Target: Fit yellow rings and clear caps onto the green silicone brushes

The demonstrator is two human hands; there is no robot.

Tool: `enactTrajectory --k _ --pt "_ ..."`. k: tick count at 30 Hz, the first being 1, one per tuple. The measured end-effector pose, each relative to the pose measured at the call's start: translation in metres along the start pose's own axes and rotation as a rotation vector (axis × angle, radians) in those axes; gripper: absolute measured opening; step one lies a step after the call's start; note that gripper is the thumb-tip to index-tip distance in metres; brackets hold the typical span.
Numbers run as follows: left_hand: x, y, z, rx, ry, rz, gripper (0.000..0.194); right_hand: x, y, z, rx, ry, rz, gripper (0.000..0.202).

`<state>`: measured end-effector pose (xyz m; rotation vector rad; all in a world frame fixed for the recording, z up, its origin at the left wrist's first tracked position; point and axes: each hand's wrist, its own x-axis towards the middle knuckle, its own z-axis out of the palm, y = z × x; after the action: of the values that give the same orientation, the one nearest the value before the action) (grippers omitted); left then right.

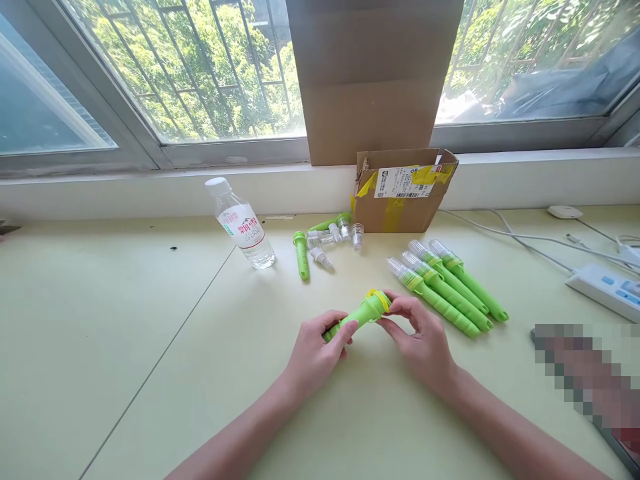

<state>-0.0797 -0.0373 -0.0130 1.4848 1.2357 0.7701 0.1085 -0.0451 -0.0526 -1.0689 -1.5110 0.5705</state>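
Observation:
A green tube (364, 312) with a yellow ring (383, 301) at its wider end is held between my two hands above the table. My left hand (325, 340) is wrapped round its narrow end, thumb on top. The fingers of my right hand (413, 327) pinch the wide end at the yellow ring. To the right lie several green tubes (440, 303) with clear caps, side by side. Beyond my hands, another green tube (301, 257) lies near small clear pieces, among them a clear cap (357, 236) and a white-tipped piece (321, 258).
A water bottle (245, 227) stands at the back left. An open cardboard box (395, 213) is against the wall by the window. A power strip (607, 288) with cables and a blurred flat object (590, 393) lie at the right.

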Motion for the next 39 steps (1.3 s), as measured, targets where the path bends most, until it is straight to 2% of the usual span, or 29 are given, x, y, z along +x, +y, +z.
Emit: enactTrajectory --k 5,15,18,23,28,39 --pt "-0.0017 -0.0022 -0.0001 0.011 -0.029 -0.001 0.031 0.0 -0.0002 0.0004 -0.003 -0.002 -0.013 0.017" --pt "0.0011 -0.001 -0.0036 -0.094 -0.143 -0.141 0.04 0.0018 -0.0016 0.0004 -0.085 -0.012 -0.077 0.021" --pt "0.0008 -0.0014 -0.0025 -0.094 -0.122 -0.109 0.037 0.0019 -0.0012 -0.0003 -0.089 -0.007 -0.099 0.018" --pt "-0.0006 -0.002 0.0011 -0.078 0.009 -0.041 0.031 0.0002 -0.0012 -0.0003 -0.113 0.024 -0.087 0.016" --pt "-0.0003 -0.0044 0.0008 0.035 0.121 0.106 0.022 0.0007 -0.0039 0.0007 -0.103 0.044 -0.086 0.018" --pt "0.0016 -0.0041 -0.0017 -0.056 -0.014 -0.004 0.028 0.0039 -0.0044 0.0016 -0.068 -0.035 -0.058 0.021"
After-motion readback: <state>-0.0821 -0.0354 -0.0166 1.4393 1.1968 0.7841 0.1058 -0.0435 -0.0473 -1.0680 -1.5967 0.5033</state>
